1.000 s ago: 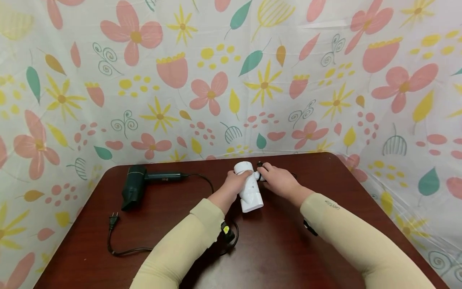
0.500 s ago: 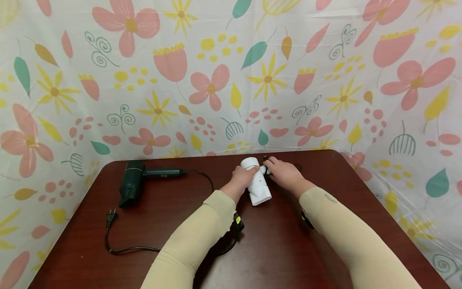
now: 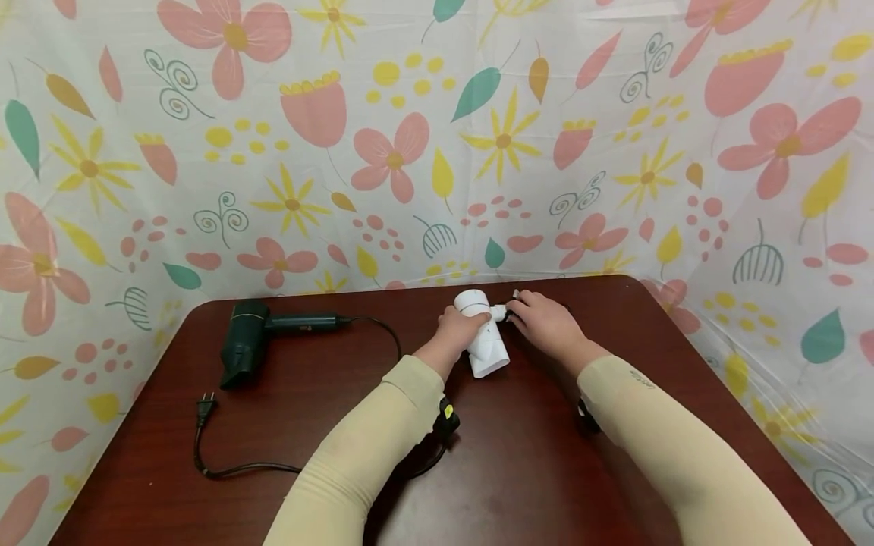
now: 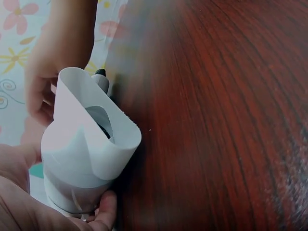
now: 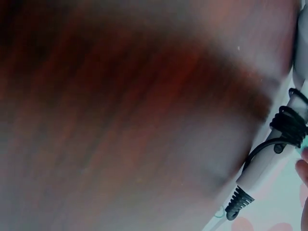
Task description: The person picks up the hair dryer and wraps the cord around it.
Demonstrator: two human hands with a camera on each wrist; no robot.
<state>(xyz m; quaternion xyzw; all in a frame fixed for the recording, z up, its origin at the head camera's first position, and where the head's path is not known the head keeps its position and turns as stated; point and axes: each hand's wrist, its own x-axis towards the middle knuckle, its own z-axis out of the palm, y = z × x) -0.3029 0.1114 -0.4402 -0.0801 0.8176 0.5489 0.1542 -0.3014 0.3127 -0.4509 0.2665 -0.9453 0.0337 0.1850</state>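
A white hair dryer (image 3: 488, 345) stands out in the head view, its flat nozzle (image 4: 108, 125) facing the left wrist camera. My left hand (image 3: 456, 334) grips its barrel, with the thumb across the top. At the dryer's short handle (image 5: 269, 168), a black power cord (image 5: 288, 126) is wound in several loops. The curled fingers of my right hand (image 3: 546, 322) are at these loops and seem to pinch the cord, though the contact is mostly hidden. Only fingertips (image 5: 302, 171) of that hand show in the right wrist view.
A dark green hair dryer (image 3: 246, 341) lies at the back left of the brown table (image 3: 519, 485). Its black cord runs right, and a two-prong plug (image 3: 205, 409) lies at the left. A flower-patterned curtain (image 3: 389, 227) hangs right behind the table's back edge.
Both hands and the white hair dryer have shifted slightly right and towards the back edge. The right hand has moved a little away from the barrel. The green dryer stays put.
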